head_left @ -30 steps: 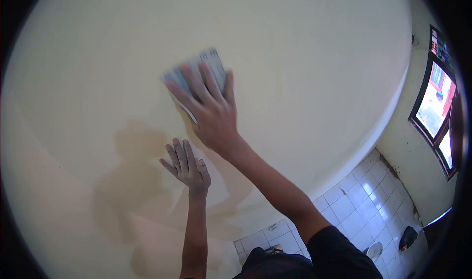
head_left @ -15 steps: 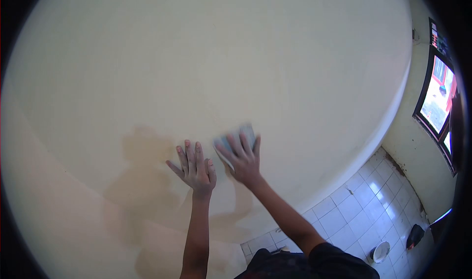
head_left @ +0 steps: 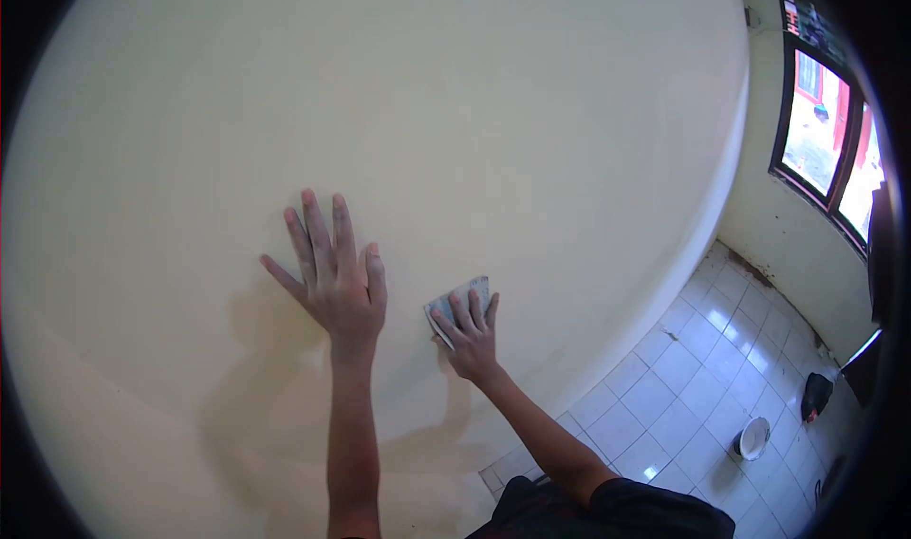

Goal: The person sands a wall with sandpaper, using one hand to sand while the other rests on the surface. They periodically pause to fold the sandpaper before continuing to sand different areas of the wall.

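Observation:
My left hand [head_left: 340,283] lies against the pale cream wall [head_left: 493,140], fingers spread, with greyish dust on the skin. Lower and to the right, my right hand [head_left: 470,342] presses a folded piece of grey-blue sandpaper [head_left: 461,300] to the same wall. Its fingers reach over the sheet, whose top corners stick out past them. The sandpaper's rubbing face is hidden against the wall.
To the right, a white-tiled floor [head_left: 655,387] meets a side wall with a dark-framed window [head_left: 818,117]. On the tiles stand a white bucket [head_left: 754,438] and a black bag-like thing [head_left: 816,397].
My left hand has moved up and a little left on the wall. My right hand has slid slightly downward with the sandpaper. The view has shifted toward the right.

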`<control>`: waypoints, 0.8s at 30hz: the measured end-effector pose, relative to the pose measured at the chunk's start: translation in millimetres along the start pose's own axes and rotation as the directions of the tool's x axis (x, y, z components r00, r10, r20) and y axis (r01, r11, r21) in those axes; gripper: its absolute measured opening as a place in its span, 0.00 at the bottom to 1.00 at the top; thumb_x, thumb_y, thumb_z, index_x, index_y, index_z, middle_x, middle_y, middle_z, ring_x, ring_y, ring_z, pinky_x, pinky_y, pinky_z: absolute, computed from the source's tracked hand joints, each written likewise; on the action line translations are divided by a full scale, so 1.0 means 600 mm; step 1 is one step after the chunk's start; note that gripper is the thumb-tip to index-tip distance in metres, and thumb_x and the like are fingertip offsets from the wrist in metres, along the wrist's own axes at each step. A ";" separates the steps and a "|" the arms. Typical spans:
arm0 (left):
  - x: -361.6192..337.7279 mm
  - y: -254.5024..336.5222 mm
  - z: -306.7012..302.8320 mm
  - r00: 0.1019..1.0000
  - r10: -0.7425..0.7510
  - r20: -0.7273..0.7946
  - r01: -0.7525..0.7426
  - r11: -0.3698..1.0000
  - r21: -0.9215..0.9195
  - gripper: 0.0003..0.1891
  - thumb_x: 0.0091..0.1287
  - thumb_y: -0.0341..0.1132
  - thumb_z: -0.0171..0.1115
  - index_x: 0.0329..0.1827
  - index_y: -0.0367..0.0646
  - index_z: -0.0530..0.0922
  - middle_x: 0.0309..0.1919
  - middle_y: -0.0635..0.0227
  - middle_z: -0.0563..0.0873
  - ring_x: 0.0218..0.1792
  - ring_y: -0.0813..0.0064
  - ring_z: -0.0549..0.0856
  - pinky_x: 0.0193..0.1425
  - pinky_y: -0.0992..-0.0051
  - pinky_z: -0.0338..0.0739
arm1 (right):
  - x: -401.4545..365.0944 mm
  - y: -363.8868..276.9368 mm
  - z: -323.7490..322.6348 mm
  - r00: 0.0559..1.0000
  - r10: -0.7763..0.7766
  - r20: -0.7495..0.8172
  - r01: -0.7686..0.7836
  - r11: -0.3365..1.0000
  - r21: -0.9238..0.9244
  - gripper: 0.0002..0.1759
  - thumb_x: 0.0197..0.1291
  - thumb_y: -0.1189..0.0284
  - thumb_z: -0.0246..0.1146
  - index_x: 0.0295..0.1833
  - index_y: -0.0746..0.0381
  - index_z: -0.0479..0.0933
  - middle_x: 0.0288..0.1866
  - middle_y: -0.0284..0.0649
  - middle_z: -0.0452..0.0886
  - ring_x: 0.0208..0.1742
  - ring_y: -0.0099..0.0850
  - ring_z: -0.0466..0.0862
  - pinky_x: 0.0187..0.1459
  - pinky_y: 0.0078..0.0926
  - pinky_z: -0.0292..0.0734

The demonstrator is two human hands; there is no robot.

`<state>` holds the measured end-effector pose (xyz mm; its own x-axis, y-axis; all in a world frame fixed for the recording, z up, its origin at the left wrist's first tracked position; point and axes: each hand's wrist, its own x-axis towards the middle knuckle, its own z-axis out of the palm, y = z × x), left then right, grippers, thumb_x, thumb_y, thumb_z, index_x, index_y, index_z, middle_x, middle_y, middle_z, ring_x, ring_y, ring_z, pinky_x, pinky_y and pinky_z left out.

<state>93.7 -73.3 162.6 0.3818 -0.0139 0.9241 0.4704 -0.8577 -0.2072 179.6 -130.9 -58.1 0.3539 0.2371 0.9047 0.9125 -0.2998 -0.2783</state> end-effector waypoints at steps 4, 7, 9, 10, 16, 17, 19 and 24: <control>-0.004 -0.042 0.030 0.997 0.052 0.052 -0.059 0.988 0.145 0.26 0.73 0.47 0.43 0.74 0.57 0.64 0.76 0.68 0.61 0.76 0.63 0.57 0.74 0.41 0.30 | 0.173 -0.034 -0.003 0.981 0.086 -0.174 -0.083 0.996 0.023 0.33 0.61 0.58 0.60 0.73 0.46 0.64 0.80 0.42 0.50 0.79 0.54 0.46 0.68 0.75 0.33; 0.020 -0.067 0.037 0.992 0.127 -0.022 -0.120 0.973 0.199 0.25 0.74 0.52 0.39 0.74 0.64 0.63 0.76 0.77 0.60 0.77 0.70 0.56 0.75 0.41 0.33 | 0.348 -0.067 -0.054 0.925 0.006 -0.380 -0.004 1.000 0.004 0.31 0.65 0.60 0.56 0.74 0.47 0.61 0.79 0.42 0.52 0.78 0.51 0.50 0.70 0.69 0.38; 0.014 -0.071 0.041 0.989 0.136 -0.052 -0.125 0.975 0.182 0.25 0.75 0.52 0.37 0.74 0.64 0.63 0.76 0.78 0.60 0.77 0.70 0.56 0.75 0.41 0.34 | 0.381 -0.081 -0.047 0.907 -0.012 -0.421 0.003 1.000 -0.020 0.31 0.65 0.61 0.56 0.74 0.47 0.61 0.79 0.42 0.52 0.78 0.51 0.50 0.70 0.69 0.38; 0.007 -0.074 0.045 0.988 0.130 -0.079 -0.114 0.976 0.187 0.25 0.75 0.53 0.35 0.74 0.64 0.63 0.76 0.78 0.60 0.77 0.69 0.56 0.75 0.41 0.34 | 0.378 -0.083 -0.043 0.891 -0.038 -0.453 0.029 0.999 -0.026 0.31 0.65 0.61 0.56 0.74 0.47 0.61 0.79 0.42 0.53 0.78 0.52 0.50 0.70 0.69 0.38; -0.064 -0.079 0.042 0.990 0.140 -0.021 -0.133 0.971 0.200 0.27 0.74 0.57 0.38 0.74 0.67 0.61 0.76 0.79 0.58 0.77 0.71 0.55 0.76 0.43 0.38 | -0.026 -0.067 0.095 0.988 0.134 -0.076 -0.132 0.991 0.028 0.33 0.62 0.59 0.59 0.73 0.44 0.63 0.79 0.43 0.51 0.79 0.54 0.46 0.69 0.72 0.33; -0.067 -0.077 0.043 0.988 0.155 0.007 -0.153 0.965 0.211 0.27 0.73 0.57 0.40 0.75 0.68 0.60 0.76 0.79 0.58 0.77 0.72 0.55 0.76 0.43 0.39 | -0.118 -0.053 0.122 0.991 0.132 -0.013 -0.131 0.990 0.050 0.33 0.61 0.58 0.60 0.73 0.42 0.64 0.80 0.42 0.51 0.79 0.53 0.46 0.69 0.73 0.34; -0.043 -0.054 0.036 0.985 0.169 0.017 -0.169 0.964 0.203 0.28 0.72 0.58 0.41 0.75 0.68 0.59 0.76 0.80 0.57 0.77 0.72 0.55 0.76 0.43 0.39 | -0.150 -0.028 0.101 0.990 0.135 0.048 -0.137 0.989 0.062 0.33 0.61 0.58 0.60 0.73 0.41 0.64 0.80 0.42 0.51 0.79 0.53 0.46 0.68 0.74 0.35; 0.075 0.026 0.005 0.978 0.205 0.036 -0.208 0.952 0.225 0.30 0.71 0.60 0.40 0.75 0.67 0.59 0.76 0.82 0.58 0.76 0.74 0.56 0.77 0.44 0.40 | 0.226 0.028 -0.096 0.990 -0.017 -0.142 0.006 0.997 -0.075 0.32 0.61 0.63 0.62 0.72 0.41 0.65 0.79 0.42 0.54 0.78 0.53 0.50 0.69 0.72 0.36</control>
<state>121.0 -85.8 199.9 0.4989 -0.1710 0.8496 0.5470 -0.6982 -0.4618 231.1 -156.8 78.6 0.3055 0.1082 0.9460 0.8968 -0.3666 -0.2477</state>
